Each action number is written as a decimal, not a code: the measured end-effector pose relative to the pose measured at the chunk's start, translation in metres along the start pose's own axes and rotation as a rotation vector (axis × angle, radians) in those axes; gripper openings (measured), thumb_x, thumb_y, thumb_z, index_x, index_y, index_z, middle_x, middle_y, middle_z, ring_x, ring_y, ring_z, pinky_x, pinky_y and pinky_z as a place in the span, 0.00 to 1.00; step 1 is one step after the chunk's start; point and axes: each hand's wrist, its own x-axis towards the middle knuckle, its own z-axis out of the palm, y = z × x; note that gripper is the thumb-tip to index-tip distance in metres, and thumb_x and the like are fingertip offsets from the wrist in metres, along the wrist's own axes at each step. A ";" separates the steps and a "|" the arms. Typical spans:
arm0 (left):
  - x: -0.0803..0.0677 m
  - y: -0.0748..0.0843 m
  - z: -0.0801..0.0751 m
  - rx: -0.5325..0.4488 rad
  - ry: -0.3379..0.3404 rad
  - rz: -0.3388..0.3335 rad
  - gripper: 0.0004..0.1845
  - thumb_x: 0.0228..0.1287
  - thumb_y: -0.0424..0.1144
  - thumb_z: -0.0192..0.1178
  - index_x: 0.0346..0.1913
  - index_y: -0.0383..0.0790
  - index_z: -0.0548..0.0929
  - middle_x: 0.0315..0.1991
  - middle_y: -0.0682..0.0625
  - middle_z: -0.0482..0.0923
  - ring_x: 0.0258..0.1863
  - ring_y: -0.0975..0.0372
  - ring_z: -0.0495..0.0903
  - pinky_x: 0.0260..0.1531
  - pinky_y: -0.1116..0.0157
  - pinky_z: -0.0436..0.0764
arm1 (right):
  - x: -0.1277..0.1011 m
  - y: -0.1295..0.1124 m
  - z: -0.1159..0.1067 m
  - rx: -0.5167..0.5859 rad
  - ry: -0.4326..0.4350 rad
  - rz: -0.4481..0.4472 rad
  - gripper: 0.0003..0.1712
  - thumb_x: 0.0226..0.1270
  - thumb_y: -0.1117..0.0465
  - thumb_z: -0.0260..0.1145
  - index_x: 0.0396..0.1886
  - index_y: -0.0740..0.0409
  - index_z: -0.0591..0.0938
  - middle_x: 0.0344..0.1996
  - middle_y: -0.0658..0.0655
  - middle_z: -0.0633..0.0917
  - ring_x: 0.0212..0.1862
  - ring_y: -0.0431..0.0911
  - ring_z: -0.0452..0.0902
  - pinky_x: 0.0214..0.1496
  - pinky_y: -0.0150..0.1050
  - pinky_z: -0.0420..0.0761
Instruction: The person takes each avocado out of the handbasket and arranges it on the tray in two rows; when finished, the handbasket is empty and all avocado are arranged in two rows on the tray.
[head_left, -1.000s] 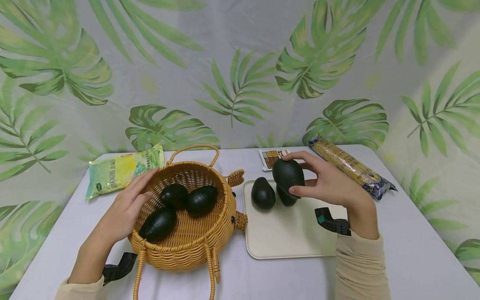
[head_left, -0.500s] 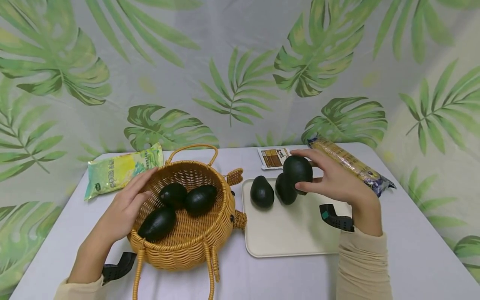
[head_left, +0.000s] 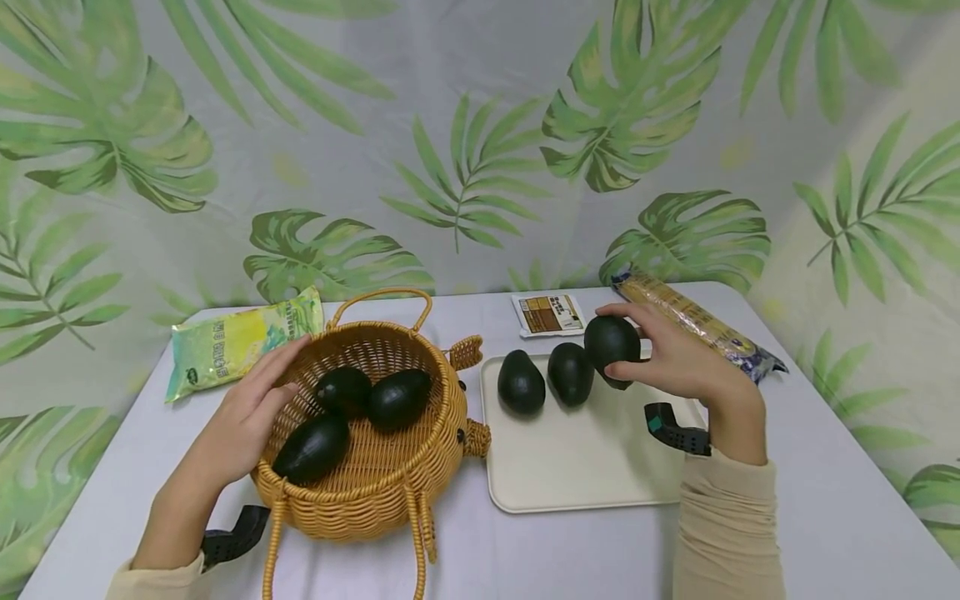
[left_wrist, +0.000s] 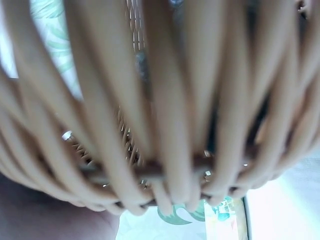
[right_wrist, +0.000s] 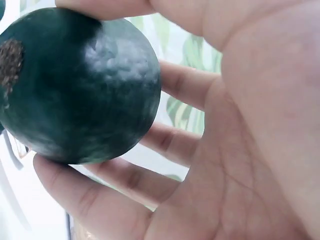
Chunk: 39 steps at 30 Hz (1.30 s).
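White tbl, held avocado dk grn, glossy, brn stem end.

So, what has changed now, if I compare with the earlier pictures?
The right hand carried a rounded dark green avocado rightward, mostly uncovering a second avocado on the cream rectangular tray. Nothing was released. The left hand stays on the round tan wicker basket.

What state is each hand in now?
Left hand: open, resting against the round golden-brown wicker basket.
Right hand: closed, holding a dark green, rounded avocado.

Right hand curved, gripping.
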 end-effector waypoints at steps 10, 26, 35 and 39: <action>0.001 -0.001 0.000 -0.008 0.007 0.012 0.30 0.81 0.36 0.44 0.82 0.45 0.59 0.80 0.37 0.56 0.78 0.36 0.54 0.69 0.28 0.55 | 0.004 0.013 0.002 -0.004 -0.013 0.044 0.41 0.65 0.57 0.73 0.76 0.55 0.66 0.70 0.64 0.70 0.57 0.58 0.73 0.54 0.52 0.77; 0.001 -0.001 0.001 -0.007 0.008 0.010 0.30 0.81 0.35 0.44 0.82 0.45 0.59 0.80 0.37 0.56 0.78 0.36 0.54 0.69 0.28 0.55 | 0.009 0.051 0.012 0.078 -0.111 0.154 0.44 0.65 0.55 0.74 0.77 0.58 0.64 0.71 0.70 0.68 0.64 0.63 0.73 0.58 0.56 0.77; 0.001 -0.002 0.000 -0.008 0.010 0.014 0.30 0.81 0.35 0.44 0.82 0.45 0.59 0.80 0.36 0.56 0.78 0.35 0.53 0.70 0.28 0.54 | 0.014 0.063 0.020 0.096 -0.147 0.177 0.45 0.65 0.53 0.75 0.77 0.56 0.64 0.73 0.70 0.67 0.66 0.65 0.71 0.60 0.60 0.76; 0.001 -0.002 0.000 -0.007 0.010 0.014 0.30 0.81 0.35 0.44 0.82 0.45 0.59 0.80 0.36 0.56 0.78 0.35 0.53 0.70 0.28 0.54 | 0.014 0.063 0.021 0.094 -0.147 0.186 0.46 0.65 0.51 0.75 0.77 0.56 0.64 0.73 0.70 0.66 0.67 0.66 0.70 0.61 0.62 0.76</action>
